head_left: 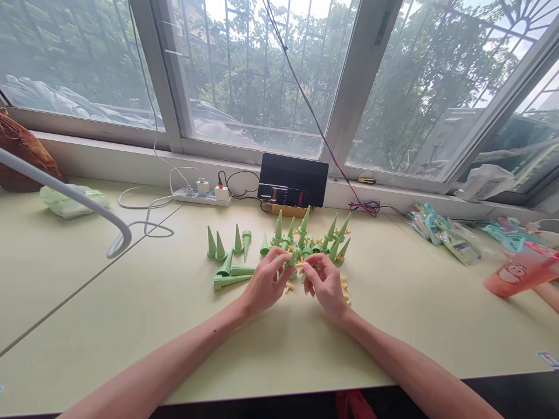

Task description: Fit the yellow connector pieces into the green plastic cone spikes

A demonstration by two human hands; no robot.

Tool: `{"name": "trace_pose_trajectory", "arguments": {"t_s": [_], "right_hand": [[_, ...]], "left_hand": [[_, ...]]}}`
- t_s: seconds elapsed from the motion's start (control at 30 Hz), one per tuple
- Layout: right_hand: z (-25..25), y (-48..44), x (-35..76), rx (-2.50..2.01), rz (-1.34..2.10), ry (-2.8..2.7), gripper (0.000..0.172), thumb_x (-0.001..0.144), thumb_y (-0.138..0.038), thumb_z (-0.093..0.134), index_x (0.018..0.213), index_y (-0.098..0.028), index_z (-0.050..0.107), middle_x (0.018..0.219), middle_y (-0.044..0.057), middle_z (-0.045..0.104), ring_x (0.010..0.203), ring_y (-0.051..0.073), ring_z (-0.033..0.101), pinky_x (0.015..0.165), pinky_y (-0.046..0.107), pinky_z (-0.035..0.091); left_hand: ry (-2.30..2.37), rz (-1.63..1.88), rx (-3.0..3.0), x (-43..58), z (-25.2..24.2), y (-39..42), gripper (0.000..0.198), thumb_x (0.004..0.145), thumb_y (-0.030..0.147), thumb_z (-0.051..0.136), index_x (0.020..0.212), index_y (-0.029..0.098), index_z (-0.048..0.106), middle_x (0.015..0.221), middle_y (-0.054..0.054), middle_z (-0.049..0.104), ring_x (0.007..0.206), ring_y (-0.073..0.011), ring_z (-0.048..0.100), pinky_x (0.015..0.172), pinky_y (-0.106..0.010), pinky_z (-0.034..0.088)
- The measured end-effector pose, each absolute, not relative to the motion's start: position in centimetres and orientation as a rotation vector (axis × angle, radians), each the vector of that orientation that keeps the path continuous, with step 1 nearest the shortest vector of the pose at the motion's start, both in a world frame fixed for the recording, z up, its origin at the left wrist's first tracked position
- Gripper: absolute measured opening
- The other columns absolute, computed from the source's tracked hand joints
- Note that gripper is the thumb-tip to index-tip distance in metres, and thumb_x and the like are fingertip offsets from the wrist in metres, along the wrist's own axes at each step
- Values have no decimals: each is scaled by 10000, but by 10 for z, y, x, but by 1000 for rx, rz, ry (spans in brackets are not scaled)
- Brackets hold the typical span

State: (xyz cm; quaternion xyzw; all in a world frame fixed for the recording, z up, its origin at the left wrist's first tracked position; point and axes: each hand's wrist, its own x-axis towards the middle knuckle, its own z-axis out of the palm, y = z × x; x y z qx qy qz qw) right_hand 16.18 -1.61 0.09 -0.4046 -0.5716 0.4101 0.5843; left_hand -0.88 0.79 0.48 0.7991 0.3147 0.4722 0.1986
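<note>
My left hand (268,280) is closed around a green plastic spike (293,258), its pointed end upward. Fingers of my right hand (326,286) pinch a small yellow plastic piece (300,265) at the side of that spike; whether the two parts are joined I cannot tell. Just beyond my hands stands a cluster of similar green spikes (331,233), some with yellow pieces on them. Left of my left hand, more spikes stand upright or lie on their sides, such as a lying spike (229,281). Loose yellow pieces (289,287) lie between and beside my hands.
A dark tablet (292,181) leans on a cardboard box (288,210) at the windowsill. Behind on the left is a power strip (203,196) with cables. A grey curved bar (70,195) crosses the left side. On the right are packaged items (458,241) and a pink cup (515,272).
</note>
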Motion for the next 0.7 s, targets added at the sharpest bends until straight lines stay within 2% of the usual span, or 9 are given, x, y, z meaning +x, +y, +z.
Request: {"name": "trace_pose_trajectory", "arguments": {"t_s": [0.23, 0.37, 0.5, 0.7], "right_hand": [[-5, -13, 162, -900, 1024, -1385, 231, 920, -417, 611, 904, -197, 540, 732, -36, 579, 427, 64, 510, 378, 193, 390], [-6, -13, 163, -880, 1011, -1381, 229, 928, -402, 607, 874, -194, 527, 711, -40, 570, 421, 56, 501, 383, 187, 381], [-7, -14, 163, -867, 996, -1413, 230, 939, -385, 597, 843, -190, 524, 719, -35, 562, 438, 51, 502, 399, 184, 389], [-10, -15, 163, -870, 1000, -1444, 221, 930, -378, 615, 850, -195, 520, 732, -31, 554, 438, 53, 503, 406, 192, 403]], "left_hand": [[895, 1336, 2332, -10, 3, 9, 172, 993, 244, 466, 1094, 202, 598, 1089, -70, 558, 662, -65, 557, 563, -194, 503], [872, 1354, 2405, -9, 1, 9, 183, 997, 211, 457, 1119, 209, 594, 1137, -80, 579, 780, -96, 610, 618, -198, 516], [822, 1380, 2419, -9, -1, 10, 175, 996, 191, 458, 1112, 202, 589, 1073, -69, 592, 812, -107, 611, 647, -204, 518], [801, 1375, 2366, -9, -1, 10, 122, 992, 185, 466, 1016, 189, 586, 939, -37, 567, 752, -96, 568, 622, -194, 481]]}}
